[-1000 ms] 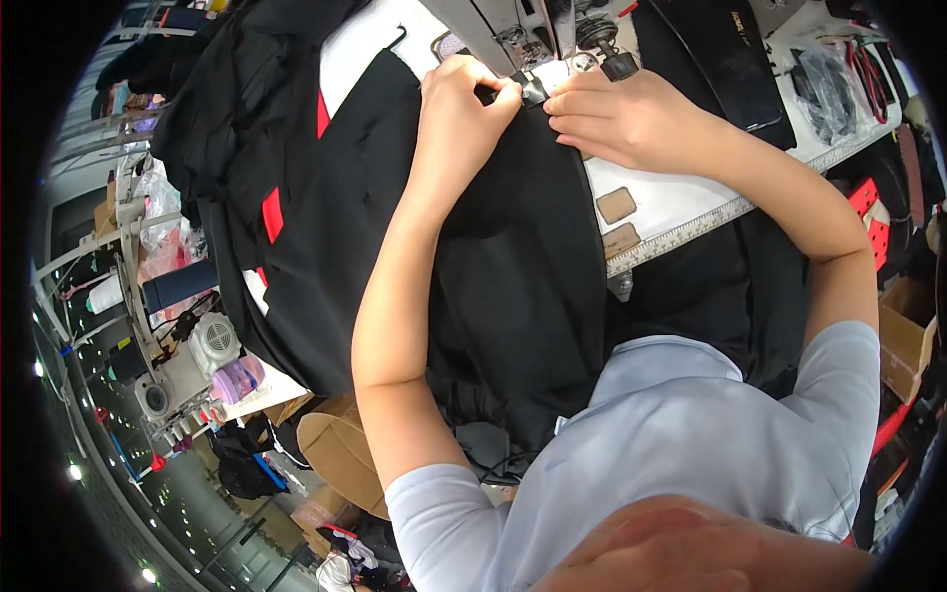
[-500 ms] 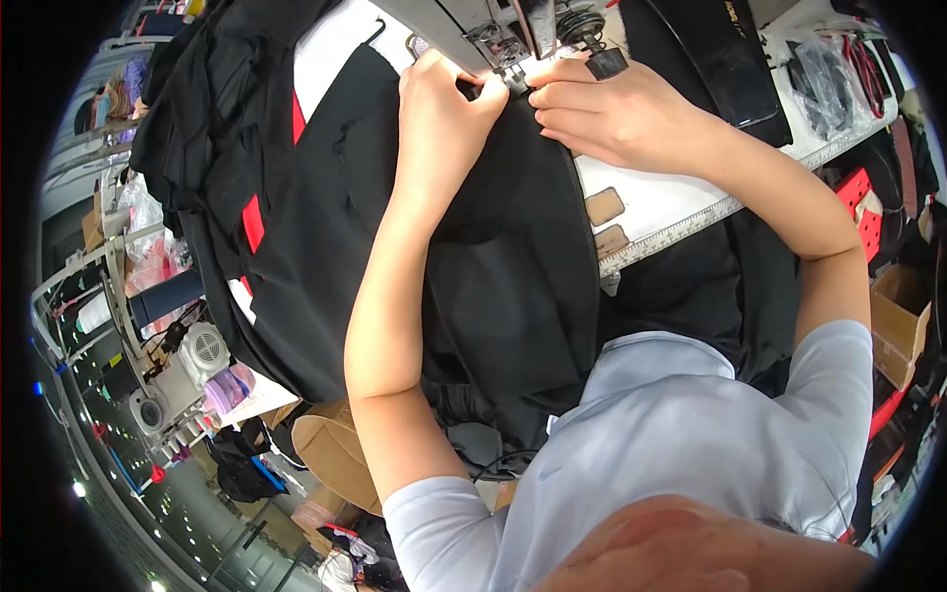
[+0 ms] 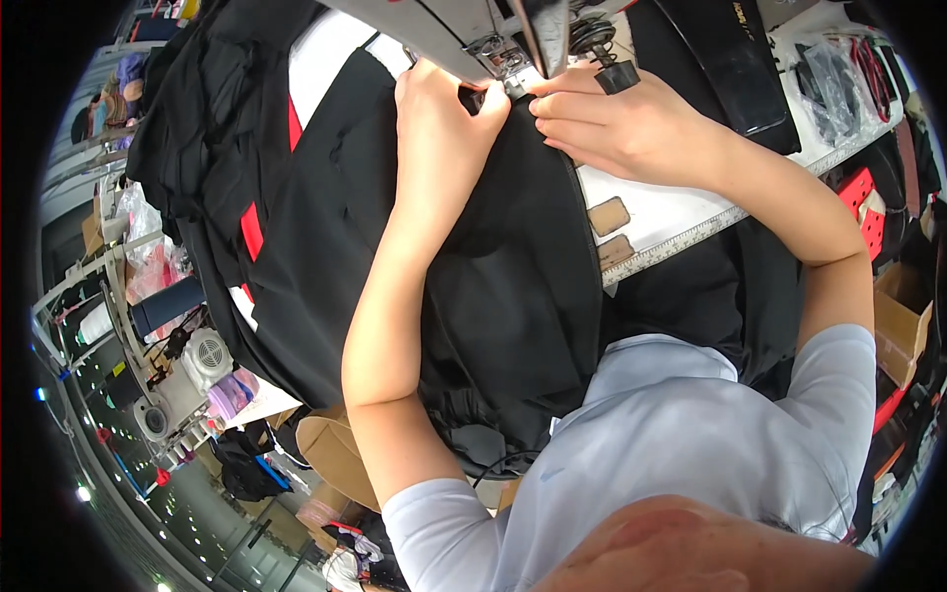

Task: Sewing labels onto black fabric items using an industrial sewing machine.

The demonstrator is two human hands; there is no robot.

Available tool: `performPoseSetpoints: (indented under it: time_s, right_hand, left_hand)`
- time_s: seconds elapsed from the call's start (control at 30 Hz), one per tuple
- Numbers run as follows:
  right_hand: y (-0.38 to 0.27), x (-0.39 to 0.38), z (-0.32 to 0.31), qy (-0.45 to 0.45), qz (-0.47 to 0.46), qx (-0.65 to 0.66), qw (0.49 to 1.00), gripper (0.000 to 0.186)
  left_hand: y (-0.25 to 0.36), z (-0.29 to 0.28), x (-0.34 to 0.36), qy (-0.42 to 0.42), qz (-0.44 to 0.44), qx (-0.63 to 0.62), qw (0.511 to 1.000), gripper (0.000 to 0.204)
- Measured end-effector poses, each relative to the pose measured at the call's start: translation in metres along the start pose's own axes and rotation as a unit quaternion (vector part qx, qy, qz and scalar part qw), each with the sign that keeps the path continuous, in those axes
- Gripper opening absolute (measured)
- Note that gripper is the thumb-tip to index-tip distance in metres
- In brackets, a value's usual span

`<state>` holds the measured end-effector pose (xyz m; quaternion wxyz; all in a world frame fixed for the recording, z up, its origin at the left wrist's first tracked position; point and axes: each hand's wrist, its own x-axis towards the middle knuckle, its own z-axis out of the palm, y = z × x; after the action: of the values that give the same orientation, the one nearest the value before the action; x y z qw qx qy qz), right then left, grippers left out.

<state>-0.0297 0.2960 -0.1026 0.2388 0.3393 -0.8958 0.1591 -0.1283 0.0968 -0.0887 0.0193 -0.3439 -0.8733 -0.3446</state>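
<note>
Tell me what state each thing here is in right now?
Black fabric: spread over the table edge, pinched under the sewing machine.
Left hand: gripping the fabric.
Right hand: fingers flat, pressing the fabric.
Sewing machine: over the fabric edge; cannot tell whether running.
Cardboard box: open.

the black fabric (image 3: 503, 286) is lying draped over the near edge of the white tabletop (image 3: 661, 212), spreading smooth and dark from the far centre down toward the near side. its far edge is sitting pinched at the sewing machine's presser foot (image 3: 518, 84). its near end is bunching into gathered folds and hanging off the tabletop.
</note>
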Motion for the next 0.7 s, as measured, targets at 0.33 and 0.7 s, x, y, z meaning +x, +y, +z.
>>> performPoseSetpoints:
  time_s: [0.33, 0.7]
  right_hand:
    - [-0.002, -0.002, -0.002, 0.015, 0.003, 0.011, 1.000, 0.020]
    - [-0.002, -0.002, -0.001, 0.026, -0.003, 0.021, 0.999, 0.023]
  left_hand:
    - [-0.016, -0.013, -0.018, -0.020, 0.292, 0.104, 0.950, 0.027]
    - [-0.014, -0.009, -0.021, -0.012, 0.276, 0.062, 0.959, 0.028]
